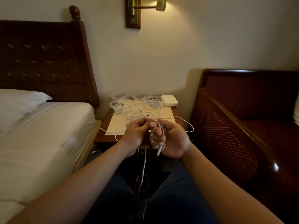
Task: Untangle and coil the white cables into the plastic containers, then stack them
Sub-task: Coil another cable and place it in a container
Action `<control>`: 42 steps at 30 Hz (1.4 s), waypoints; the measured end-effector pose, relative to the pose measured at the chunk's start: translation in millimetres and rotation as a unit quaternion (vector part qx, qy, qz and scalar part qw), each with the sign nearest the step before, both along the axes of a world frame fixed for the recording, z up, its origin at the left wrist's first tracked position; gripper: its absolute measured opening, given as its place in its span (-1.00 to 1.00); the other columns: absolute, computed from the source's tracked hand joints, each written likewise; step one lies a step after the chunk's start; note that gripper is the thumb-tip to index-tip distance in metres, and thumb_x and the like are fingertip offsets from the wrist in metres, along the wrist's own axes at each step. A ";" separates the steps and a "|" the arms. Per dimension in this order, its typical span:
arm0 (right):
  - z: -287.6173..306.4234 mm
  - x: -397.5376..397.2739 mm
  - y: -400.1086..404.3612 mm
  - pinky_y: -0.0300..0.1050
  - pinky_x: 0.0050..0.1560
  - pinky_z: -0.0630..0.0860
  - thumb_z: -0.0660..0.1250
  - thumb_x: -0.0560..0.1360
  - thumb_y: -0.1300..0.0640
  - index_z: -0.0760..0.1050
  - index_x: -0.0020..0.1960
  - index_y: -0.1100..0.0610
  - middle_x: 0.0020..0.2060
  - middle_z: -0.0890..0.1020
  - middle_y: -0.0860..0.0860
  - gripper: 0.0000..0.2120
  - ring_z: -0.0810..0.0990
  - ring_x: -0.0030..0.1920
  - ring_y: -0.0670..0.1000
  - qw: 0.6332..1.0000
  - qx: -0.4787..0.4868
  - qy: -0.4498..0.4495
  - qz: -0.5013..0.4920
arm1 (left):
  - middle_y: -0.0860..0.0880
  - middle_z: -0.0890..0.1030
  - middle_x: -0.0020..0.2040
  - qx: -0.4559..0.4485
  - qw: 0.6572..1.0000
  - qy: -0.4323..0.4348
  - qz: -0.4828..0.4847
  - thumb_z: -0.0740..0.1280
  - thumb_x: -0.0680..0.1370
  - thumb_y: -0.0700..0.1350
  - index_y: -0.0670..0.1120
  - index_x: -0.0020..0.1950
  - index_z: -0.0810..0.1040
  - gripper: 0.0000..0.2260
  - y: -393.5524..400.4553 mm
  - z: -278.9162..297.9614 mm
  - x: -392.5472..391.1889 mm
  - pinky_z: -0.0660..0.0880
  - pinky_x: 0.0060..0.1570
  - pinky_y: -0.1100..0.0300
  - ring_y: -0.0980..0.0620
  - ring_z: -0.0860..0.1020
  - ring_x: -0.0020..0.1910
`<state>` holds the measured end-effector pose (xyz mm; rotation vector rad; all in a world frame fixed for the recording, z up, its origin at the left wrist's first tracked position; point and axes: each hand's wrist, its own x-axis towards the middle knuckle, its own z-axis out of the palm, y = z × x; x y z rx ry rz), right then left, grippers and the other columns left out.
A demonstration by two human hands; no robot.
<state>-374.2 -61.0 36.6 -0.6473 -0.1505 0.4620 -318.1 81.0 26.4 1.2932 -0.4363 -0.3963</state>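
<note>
- A bed [40,126] with a white pillow [17,104] fills the left side; a dark red armchair [242,126] fills the right.
- Between them stands a wooden nightstand [103,135].
- The left hand [137,135] pinches a white cable [144,165] that hangs down between the knees.
- The right hand [173,139] has its fingers curled round loops of the same cable.
- More white cables [137,113] lie tangled on the nightstand.
- Clear plastic containers [120,96] stand at its far edge, two with coiled cable inside, beside a white lidded box [169,100].
</note>
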 end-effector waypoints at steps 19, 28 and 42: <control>-12.6 4.4 -5.8 -0.21 -0.55 0.32 0.05 0.72 -0.04 0.48 -0.10 0.27 -0.53 0.50 0.09 -0.55 0.42 -0.61 0.02 0.849 -0.511 -0.011 -0.131 | 0.17 0.61 -0.21 0.338 0.830 -0.443 0.026 0.52 0.50 -0.06 0.08 -0.13 0.64 -0.92 19.4 18.8 27.2 0.47 -0.19 0.27 0.23 0.57 -0.19; 3.1 -3.9 -0.1 -0.11 -0.35 0.47 0.05 0.70 -0.01 0.53 -0.02 0.33 -0.43 0.58 0.08 -0.54 0.56 -0.48 0.03 0.985 0.172 0.030 0.016 | -0.15 0.67 -0.15 -0.037 0.998 0.039 -0.012 0.34 0.56 -0.06 -0.16 -0.01 0.66 -0.81 -7.1 -8.0 -2.6 0.59 -0.16 0.07 -0.07 0.63 -0.20; -6.5 3.3 -20.6 -0.09 -0.15 0.59 0.13 0.71 -0.01 0.57 -0.06 0.17 -0.25 0.72 0.07 -0.64 0.71 -0.25 0.03 0.648 -0.708 -0.155 -0.235 | 0.09 0.67 -0.08 0.460 0.773 -0.435 -0.038 0.33 0.61 0.08 0.06 0.06 0.67 -0.83 19.0 7.8 20.5 0.56 0.00 -0.01 0.11 0.59 -0.08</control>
